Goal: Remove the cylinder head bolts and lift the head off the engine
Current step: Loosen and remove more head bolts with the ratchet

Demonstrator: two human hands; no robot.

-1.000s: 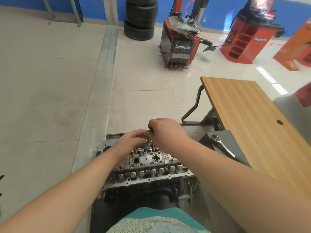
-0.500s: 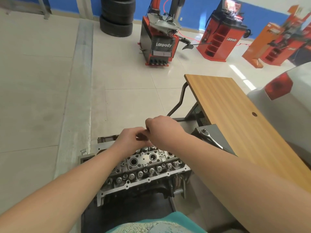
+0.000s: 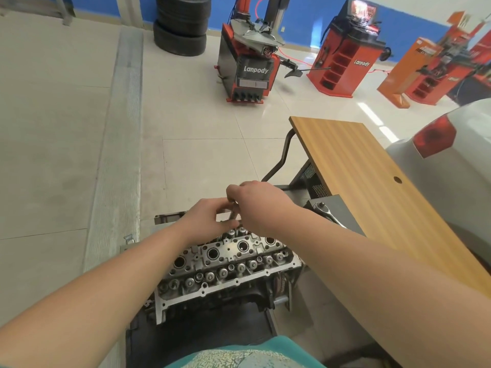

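Note:
The bare aluminium cylinder head sits on the engine below me, its spark plug wells and valve springs showing. A thin metal bolt stands tilted above the head's far edge. My right hand grips the bolt's top. My left hand pinches the shank lower down. The bolt's lower end is hidden behind my left fingers.
A ratchet wrench lies on a dark stand right of the engine. A wooden table runs along the right, a white car beyond it. Red tyre machines and stacked tyres stand across the tiled floor.
Both hands have stayed together over the head's far edge and risen slightly, with more of the bolt showing between them. My view has swung right.

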